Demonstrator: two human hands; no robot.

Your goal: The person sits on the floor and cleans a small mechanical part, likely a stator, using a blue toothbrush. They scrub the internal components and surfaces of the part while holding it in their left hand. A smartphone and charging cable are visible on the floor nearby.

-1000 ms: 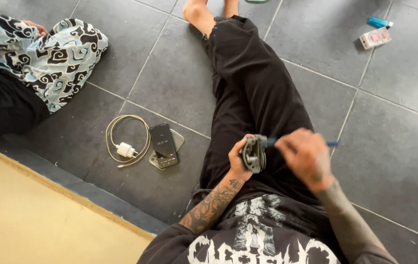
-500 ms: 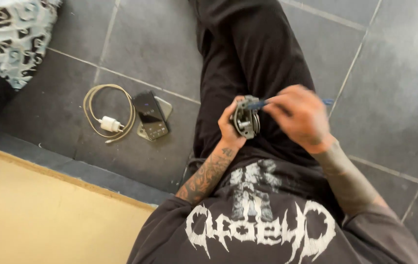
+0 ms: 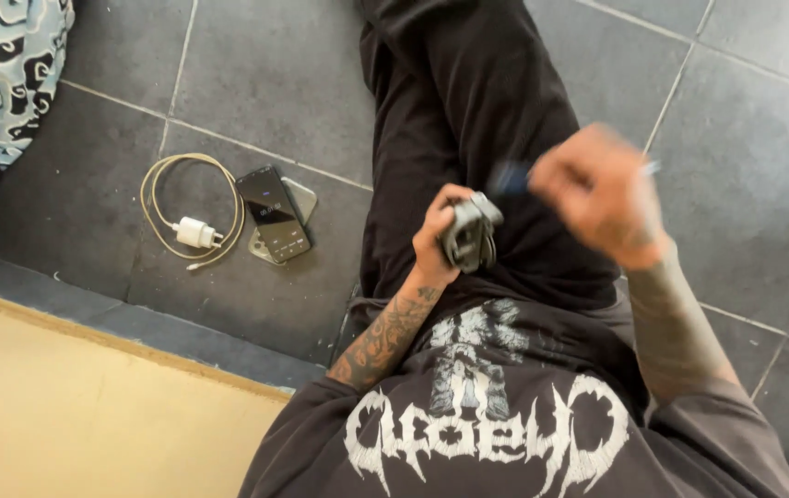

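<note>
You sat on the grey tiled floor (image 3: 256,65) with your black-trousered leg (image 3: 468,120) stretched out ahead, and both hands met above your thigh. Your left hand (image 3: 436,235) had its fingers curled tight around a small grey metal part (image 3: 470,231), roundish and layered in shape, held upright just above your lap. What kind of part it was could not be made out.

Your right hand (image 3: 597,189) sat just to the right of that part and slightly above it, badly blurred. It was closed around a slim blue-handled tool (image 3: 512,177), whose dark end pointed toward the metal part and whose pale tip stuck out past the far side of the hand. Whether the tool touched the part could not be told.

Well to the left of your left hand, a dark phone (image 3: 273,214) lay on the tiles, overlapping a second, lighter one. Just beyond it lay a coiled cream cable with a white charger plug (image 3: 194,231). Further left, a patterned cloth (image 3: 3,65) showed at the corner.
</note>
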